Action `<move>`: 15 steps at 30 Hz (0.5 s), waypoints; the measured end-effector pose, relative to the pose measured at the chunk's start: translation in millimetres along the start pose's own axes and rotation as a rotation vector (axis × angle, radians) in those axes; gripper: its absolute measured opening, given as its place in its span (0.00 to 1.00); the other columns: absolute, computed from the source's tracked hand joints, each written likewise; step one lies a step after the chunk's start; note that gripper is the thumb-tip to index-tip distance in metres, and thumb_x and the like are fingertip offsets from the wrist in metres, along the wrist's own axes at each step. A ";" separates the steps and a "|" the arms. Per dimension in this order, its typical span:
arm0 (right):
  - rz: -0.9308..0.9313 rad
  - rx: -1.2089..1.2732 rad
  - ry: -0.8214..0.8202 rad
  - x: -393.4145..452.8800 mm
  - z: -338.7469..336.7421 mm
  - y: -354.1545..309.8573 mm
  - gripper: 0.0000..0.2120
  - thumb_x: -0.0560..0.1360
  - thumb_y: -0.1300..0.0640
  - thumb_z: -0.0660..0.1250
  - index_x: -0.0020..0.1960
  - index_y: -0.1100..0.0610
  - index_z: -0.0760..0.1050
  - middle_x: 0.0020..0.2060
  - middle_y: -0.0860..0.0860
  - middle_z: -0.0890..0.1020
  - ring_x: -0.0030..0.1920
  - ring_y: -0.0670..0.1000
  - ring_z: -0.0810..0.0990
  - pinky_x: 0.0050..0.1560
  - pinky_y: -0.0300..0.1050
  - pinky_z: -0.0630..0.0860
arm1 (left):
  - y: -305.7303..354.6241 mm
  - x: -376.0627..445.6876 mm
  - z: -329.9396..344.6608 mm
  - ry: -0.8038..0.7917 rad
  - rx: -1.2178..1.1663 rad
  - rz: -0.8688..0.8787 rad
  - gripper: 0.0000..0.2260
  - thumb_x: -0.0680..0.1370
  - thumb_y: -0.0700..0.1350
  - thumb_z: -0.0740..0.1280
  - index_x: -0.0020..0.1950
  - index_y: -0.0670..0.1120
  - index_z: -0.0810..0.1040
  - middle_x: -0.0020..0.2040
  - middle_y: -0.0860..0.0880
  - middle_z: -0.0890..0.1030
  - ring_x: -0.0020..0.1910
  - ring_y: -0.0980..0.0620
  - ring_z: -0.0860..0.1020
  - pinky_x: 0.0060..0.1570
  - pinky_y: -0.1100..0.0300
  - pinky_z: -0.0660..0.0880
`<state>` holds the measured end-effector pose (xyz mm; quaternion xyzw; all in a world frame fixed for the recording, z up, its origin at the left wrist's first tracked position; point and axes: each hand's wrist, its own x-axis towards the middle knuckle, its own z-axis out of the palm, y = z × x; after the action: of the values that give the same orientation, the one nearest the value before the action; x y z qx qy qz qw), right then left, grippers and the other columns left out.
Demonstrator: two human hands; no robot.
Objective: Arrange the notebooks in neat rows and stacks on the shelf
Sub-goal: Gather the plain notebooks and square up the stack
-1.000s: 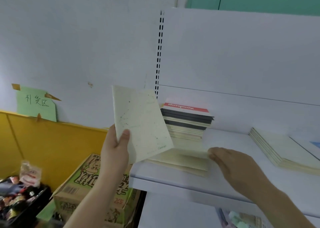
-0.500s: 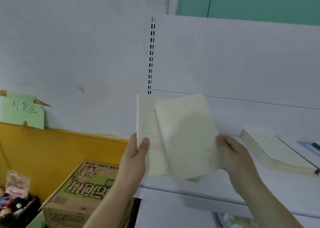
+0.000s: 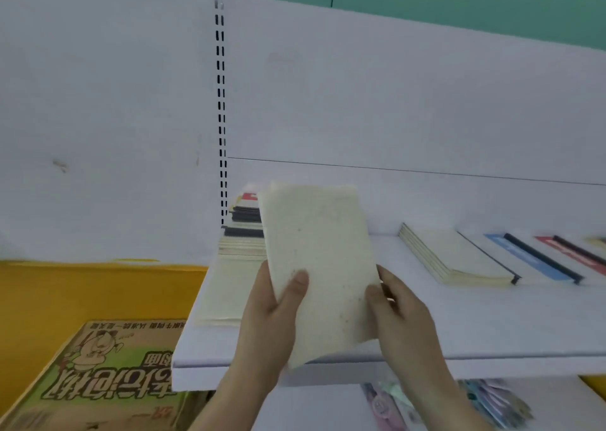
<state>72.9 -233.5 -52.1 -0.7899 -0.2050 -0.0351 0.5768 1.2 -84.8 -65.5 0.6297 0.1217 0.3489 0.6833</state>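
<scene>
A cream speckled notebook (image 3: 319, 266) is held upright above the front part of the white shelf (image 3: 492, 332), tilted slightly with its top leaning away. It is gripped by both hands: the left hand (image 3: 272, 312) is wrapped round its lower left edge with the thumb pressed on the cover, and the right hand (image 3: 398, 312) pinches its right edge, thumb on the front. Whether one notebook or two pressed together is held cannot be told, though a second edge is faintly seen at the top left. The notebook's bottom corner hangs past the shelf's front edge.

Behind the held notebook, at the shelf's left end, a tall stack of notebooks (image 3: 244, 234) is stood against the back panel, with a red-topped cover uppermost. In front of that stack, a flat cream pile (image 3: 219, 296) is laid close to the shelf's left edge. To the right of the held notebook, a low cream stack (image 3: 452, 257) is set well apart, and beyond it a blue-covered notebook (image 3: 531, 257) and a red-covered notebook (image 3: 570, 253) are laid side by side. Bare shelf surface is left between the held notebook and the low cream stack, and along the front edge.

Below the shelf's left end, a printed cardboard box (image 3: 98, 375) is seen.
</scene>
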 end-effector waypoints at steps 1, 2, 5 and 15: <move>0.015 0.000 -0.001 -1.9 -8.5 2.8 0.10 0.81 0.55 0.59 0.54 0.41 0.76 0.43 0.35 0.81 0.45 0.35 0.78 0.40 0.30 0.70 | -1.5 0.1 9.0 -0.015 0.000 0.012 0.08 0.80 0.51 0.66 0.59 0.57 0.76 0.51 0.59 0.84 0.50 0.58 0.82 0.48 0.54 0.81; 0.031 0.001 -0.006 -4.1 -17.6 4.7 0.09 0.81 0.54 0.60 0.54 0.42 0.76 0.43 0.36 0.82 0.44 0.36 0.78 0.38 0.28 0.70 | -2.8 -0.4 18.6 -0.029 0.000 0.021 0.07 0.80 0.50 0.66 0.58 0.56 0.77 0.51 0.58 0.84 0.50 0.58 0.82 0.48 0.55 0.80; 0.024 -0.005 -0.024 -9.9 -47.7 13.7 0.13 0.81 0.54 0.59 0.62 0.40 0.71 0.51 0.38 0.81 0.46 0.34 0.78 0.39 0.27 0.74 | -8.3 -1.2 50.3 -0.037 0.010 0.016 0.05 0.80 0.51 0.66 0.55 0.55 0.78 0.49 0.59 0.85 0.48 0.60 0.82 0.47 0.56 0.80; 0.069 0.075 0.053 20.9 -148.1 60.2 0.16 0.81 0.56 0.60 0.63 0.38 0.69 0.45 0.36 0.81 0.39 0.50 0.83 0.38 0.49 0.82 | -22.6 1.7 173.1 -0.111 0.063 -0.067 0.07 0.84 0.52 0.57 0.55 0.57 0.74 0.49 0.58 0.81 0.45 0.63 0.79 0.39 0.66 0.75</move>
<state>140.8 -379.7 -50.9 -0.7733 -0.1634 -0.0282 0.6119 114.6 -217.2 -55.7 0.6648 0.1155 0.2863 0.6802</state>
